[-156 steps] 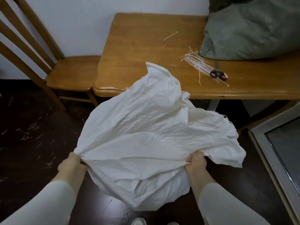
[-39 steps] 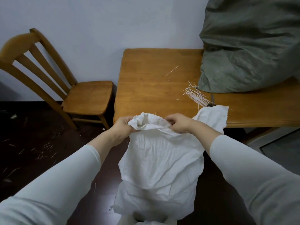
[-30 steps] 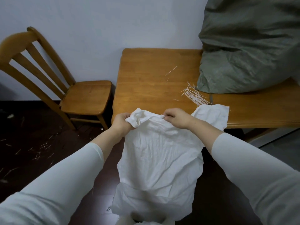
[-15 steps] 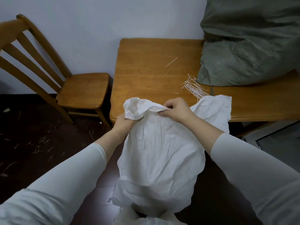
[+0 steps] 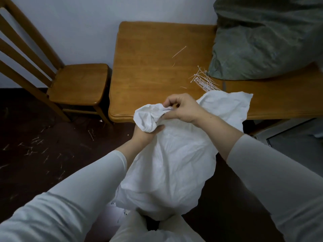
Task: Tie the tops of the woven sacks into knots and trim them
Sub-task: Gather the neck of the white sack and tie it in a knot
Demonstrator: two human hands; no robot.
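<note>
Gripping white sack (image 5: 174, 163), left hand (image 5: 143, 135), right hand (image 5: 185, 109)

On my feed I've got 1 wooden chair (image 5: 76, 82) on the left, just beside a wooden table (image 5: 148, 67), both against a plain pale wall (image 5: 87, 23). Dark floor (image 5: 26, 186), little pale scraps (image 5: 35, 151) scattered around. Pretty dim light.

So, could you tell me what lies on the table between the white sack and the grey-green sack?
A loose pile of thin white ties lies there, seen in the head view.
</note>
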